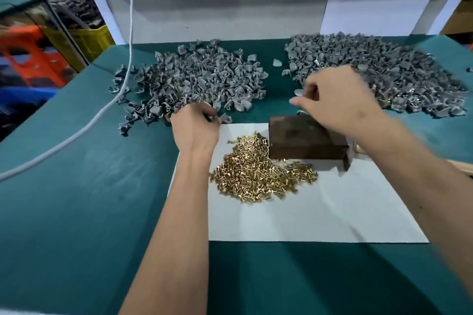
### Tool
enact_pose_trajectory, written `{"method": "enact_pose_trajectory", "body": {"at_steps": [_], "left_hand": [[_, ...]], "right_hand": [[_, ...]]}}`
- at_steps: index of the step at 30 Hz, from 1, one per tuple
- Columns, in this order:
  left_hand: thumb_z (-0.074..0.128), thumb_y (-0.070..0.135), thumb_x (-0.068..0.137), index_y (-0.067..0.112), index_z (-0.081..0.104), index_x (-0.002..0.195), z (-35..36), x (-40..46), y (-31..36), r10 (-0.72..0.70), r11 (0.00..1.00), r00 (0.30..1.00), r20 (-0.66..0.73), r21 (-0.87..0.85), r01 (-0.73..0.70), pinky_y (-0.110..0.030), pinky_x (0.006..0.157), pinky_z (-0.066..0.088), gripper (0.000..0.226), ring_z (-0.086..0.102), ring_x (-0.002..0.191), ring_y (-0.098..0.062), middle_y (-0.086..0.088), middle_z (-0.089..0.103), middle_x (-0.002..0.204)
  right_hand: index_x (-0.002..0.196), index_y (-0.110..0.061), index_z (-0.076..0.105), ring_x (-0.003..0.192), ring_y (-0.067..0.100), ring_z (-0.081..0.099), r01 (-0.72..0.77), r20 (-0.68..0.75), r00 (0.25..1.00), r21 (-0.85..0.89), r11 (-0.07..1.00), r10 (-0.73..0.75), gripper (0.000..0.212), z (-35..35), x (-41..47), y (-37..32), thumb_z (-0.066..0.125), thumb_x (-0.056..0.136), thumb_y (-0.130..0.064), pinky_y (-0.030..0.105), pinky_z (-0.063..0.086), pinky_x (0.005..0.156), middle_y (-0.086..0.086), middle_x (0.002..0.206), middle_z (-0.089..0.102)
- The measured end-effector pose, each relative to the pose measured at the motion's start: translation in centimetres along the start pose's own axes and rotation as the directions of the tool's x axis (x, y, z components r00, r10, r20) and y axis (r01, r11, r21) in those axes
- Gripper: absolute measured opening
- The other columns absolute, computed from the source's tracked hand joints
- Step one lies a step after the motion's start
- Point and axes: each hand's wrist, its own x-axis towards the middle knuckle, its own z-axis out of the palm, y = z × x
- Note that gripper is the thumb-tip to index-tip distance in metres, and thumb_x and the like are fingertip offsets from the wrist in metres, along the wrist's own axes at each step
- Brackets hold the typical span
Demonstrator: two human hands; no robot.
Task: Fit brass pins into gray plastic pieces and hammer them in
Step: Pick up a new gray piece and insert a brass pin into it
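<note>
While the left hand [195,126] curls its fingers into the near edge of the left pile of gray plastic pieces [194,79], the right hand [335,102] looks to pinch something blurred above the dark block [304,139]. Best lift one piece cleanly; shiny brass pins [258,174] lie heaped on smooth white paper [320,215].

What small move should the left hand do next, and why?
Probably it should lift one gray piece out of the left pile and bring it toward the brass pins. The left hand already curls at that pile's near edge, while the right hand is busy above the dark block.
</note>
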Motion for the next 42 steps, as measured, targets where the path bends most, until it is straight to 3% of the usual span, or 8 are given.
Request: {"method": "enact_pose_trajectory", "body": {"at_steps": [8,11,15,22,29,32,37,42], "left_hand": [[0.084,0.018,0.081,0.025,0.076,0.079,-0.5,1.0,-0.5,-0.059,0.99,0.998,-0.015,-0.126,0.057,-0.007,0.059,0.041,0.011,0.063,0.071,-0.002,0.016,0.066,0.073],[0.088,0.019,0.078,0.025,0.073,0.077,-1.2,1.6,-0.4,-0.169,0.938,0.978,-0.12,-0.324,0.122,-0.011,0.064,0.051,0.016,0.059,0.063,0.005,0.017,0.067,0.071],[0.089,0.004,0.074,0.014,0.073,0.097,-1.8,2.1,-0.6,-0.331,0.768,0.937,-0.109,-0.609,0.2,-0.021,0.069,0.054,0.03,0.058,0.07,-0.009,0.004,0.067,0.084],[0.089,0.002,0.073,0.013,0.074,0.095,-1.9,1.8,-0.3,-0.413,0.639,0.91,-0.038,-0.724,0.26,-0.029,0.08,0.062,0.028,0.072,0.084,-0.021,-0.008,0.076,0.094],[0.082,-0.002,0.079,0.009,0.077,0.104,-1.2,0.8,1.5,-0.192,0.644,0.981,0.013,-0.753,0.136,-0.025,0.071,0.058,0.027,0.07,0.077,-0.015,-0.01,0.077,0.09],[0.083,-0.001,0.079,0.011,0.073,0.108,-0.1,-0.7,3.1,0.001,0.663,0.998,0.057,-0.747,0.042,-0.04,0.085,0.062,0.033,0.076,0.093,-0.026,-0.012,0.078,0.099],[0.088,0.003,0.074,0.008,0.073,0.102,2.4,-3.5,5.7,0.277,0.726,0.952,0.13,-0.677,-0.119,-0.035,0.087,0.061,0.031,0.075,0.092,-0.019,-0.006,0.077,0.1],[0.091,0.006,0.07,0.019,0.075,0.102,3.2,-5.0,6.7,0.406,0.746,0.884,0.231,-0.642,-0.174,-0.023,0.077,0.059,0.038,0.074,0.082,-0.01,0.003,0.077,0.097]], "right_hand": [[0.086,-0.029,0.066,0.1,0.021,0.058,0.455,0.177,0.855,0.193,0.869,-0.487,0.014,3.7,-4.2,-10.5,0.069,0.091,-0.041,0.041,0.053,0.085,-0.005,0.095,0.065],[0.091,-0.027,0.067,0.102,0.026,0.055,0.469,0.199,0.841,0.193,0.861,-0.503,0.011,5.4,-4.0,-11.8,0.067,0.092,-0.038,0.039,0.05,0.083,0.0,0.1,0.066],[0.092,-0.025,0.069,0.093,0.029,0.063,0.408,0.228,0.867,0.186,0.894,-0.443,0.009,6.7,-3.9,-12.6,0.07,0.09,-0.033,0.033,0.044,0.068,0.002,0.094,0.069],[0.08,-0.023,0.067,0.081,0.03,0.065,0.323,0.33,0.863,0.222,0.92,-0.382,0.017,6.4,-3.6,-13.3,0.061,0.083,-0.007,0.035,0.053,0.072,0.001,0.085,0.07],[0.091,-0.023,0.059,0.083,0.021,0.066,0.238,0.131,0.941,0.398,0.886,-0.311,0.008,4.1,-3.5,-10.0,0.065,0.096,-0.02,0.043,0.057,0.08,0.001,0.091,0.067],[0.092,-0.028,0.067,0.079,-0.001,0.065,0.179,-0.019,0.98,0.506,0.844,-0.196,0.011,2.5,-3.5,-6.7,0.075,0.091,-0.02,0.021,0.057,0.08,-0.014,0.088,0.068],[0.089,-0.023,0.078,0.081,0.0,0.067,0.11,-0.22,0.975,0.571,0.814,0.022,0.009,1.4,-4.6,-0.9,0.078,0.086,-0.015,0.017,0.053,0.081,-0.017,0.085,0.072],[0.093,-0.02,0.079,0.086,0.004,0.069,0.054,-0.231,0.966,0.617,0.785,0.115,0.017,2.3,-5.8,2.0,0.075,0.086,-0.005,0.024,0.055,0.087,-0.012,0.088,0.074]]}}
